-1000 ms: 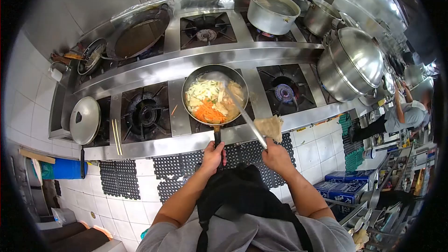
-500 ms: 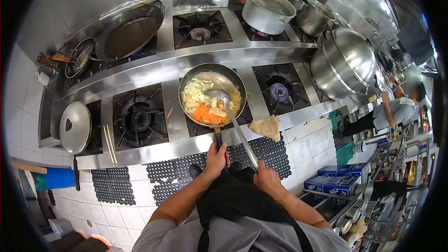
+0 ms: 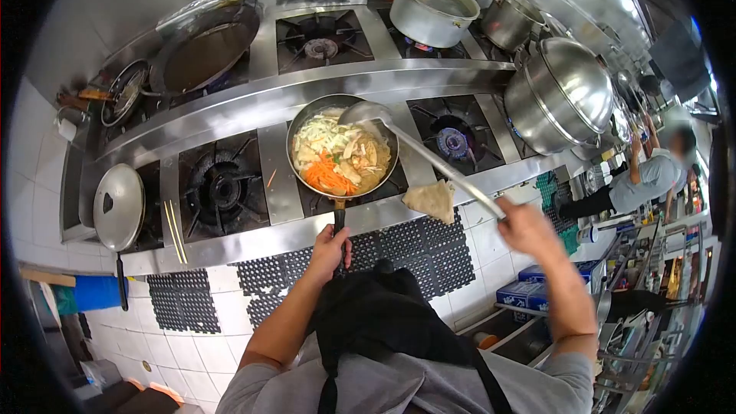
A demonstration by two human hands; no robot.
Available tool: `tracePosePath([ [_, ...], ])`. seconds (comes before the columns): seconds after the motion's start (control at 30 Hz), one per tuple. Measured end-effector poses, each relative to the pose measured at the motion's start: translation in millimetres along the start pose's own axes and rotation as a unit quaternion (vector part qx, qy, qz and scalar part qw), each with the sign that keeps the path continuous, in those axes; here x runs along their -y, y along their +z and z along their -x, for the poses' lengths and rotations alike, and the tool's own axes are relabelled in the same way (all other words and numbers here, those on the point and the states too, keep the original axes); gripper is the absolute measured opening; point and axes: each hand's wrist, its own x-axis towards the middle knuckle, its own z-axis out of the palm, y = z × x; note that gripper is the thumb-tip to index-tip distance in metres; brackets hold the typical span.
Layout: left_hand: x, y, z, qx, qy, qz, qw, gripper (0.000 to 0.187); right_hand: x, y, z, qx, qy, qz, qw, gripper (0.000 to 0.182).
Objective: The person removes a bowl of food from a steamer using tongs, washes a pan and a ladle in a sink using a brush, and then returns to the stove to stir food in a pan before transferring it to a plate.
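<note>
My left hand (image 3: 331, 251) is closed round the dark handle of a frying pan (image 3: 292, 155) that sits over a front burner. Shredded white vegetable (image 3: 323, 136), carrot strips (image 3: 330, 175), pale chunks and broth fill the pan. Out to the right, my right hand (image 3: 529, 225) grips the far end of a long-handled metal ladle (image 3: 445, 165), slightly blurred. The ladle's bowl overlaps the pan's back right rim, tipped with its rounded back upward. A folded beige cloth (image 3: 429, 201) lies on the stove's front edge, beneath the ladle handle.
A lit burner (image 3: 454, 142) is right of the pan. Chopsticks (image 3: 175, 231) and a lidded pan (image 3: 119, 207) are at left. Behind stand a wok (image 3: 207, 57), a large pot (image 3: 433, 15) and a domed steamer (image 3: 560, 96). Another person (image 3: 652, 176) stands at far right.
The ladle has come up out of the food to the pan's back right rim. My right hand has swung outward to the right and up. My left hand keeps its hold.
</note>
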Motion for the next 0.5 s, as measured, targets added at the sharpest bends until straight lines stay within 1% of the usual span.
tracePosePath([
  [0.03, -1.9, -4.2, 0.1, 0.007, -0.005, -0.006, 1.000, 0.018, -8.3, -27.2, -0.2, -0.026, -0.054, 0.013, 0.998, 0.029],
  [0.07, -0.3, -7.5, -1.5, 0.006, -0.001, 0.004, 1.000, 0.017, -6.8, -58.3, 0.1, -0.007, -0.082, 0.099, 0.992, 0.028],
  [0.1, -0.3, -8.9, -0.5, 0.002, -0.001, 0.013, 1.000, 0.017, 6.0, -87.7, 0.9, 0.025, -0.067, 0.156, 0.985, 0.028],
  [0.17, -4.3, -11.2, 0.7, 0.010, -0.032, 0.011, 0.999, 0.017, 16.7, -119.4, -4.6, 0.030, -0.112, 0.215, 0.970, 0.028],
  [0.23, -10.4, -9.8, 7.3, 0.002, -0.030, 0.014, 0.999, 0.017, 39.6, -141.1, -13.9, 0.072, -0.127, 0.286, 0.947, 0.029],
  [0.3, -12.9, -10.0, 10.3, 0.011, -0.027, 0.019, 0.999, 0.020, 42.3, -133.2, -38.6, 0.067, -0.150, 0.305, 0.938, 0.029],
  [0.4, -9.2, -10.6, 9.5, 0.016, -0.012, 0.023, 1.000, 0.019, 40.2, -107.6, -68.3, 0.052, -0.179, 0.323, 0.928, 0.028],
  [0.43, -8.9, -10.5, 9.6, 0.022, -0.005, 0.018, 1.000, 0.019, 40.6, -105.2, -74.4, 0.043, -0.193, 0.324, 0.925, 0.028],
  [0.47, -9.0, -10.4, 8.8, 0.020, -0.003, 0.024, 1.000, 0.019, 39.8, -109.0, -76.0, 0.024, -0.204, 0.295, 0.933, 0.029],
  [0.5, -9.4, -10.1, 9.6, 0.019, -0.005, 0.025, 0.999, 0.019, 46.0, -117.6, -74.0, 0.026, -0.208, 0.298, 0.931, 0.029],
])
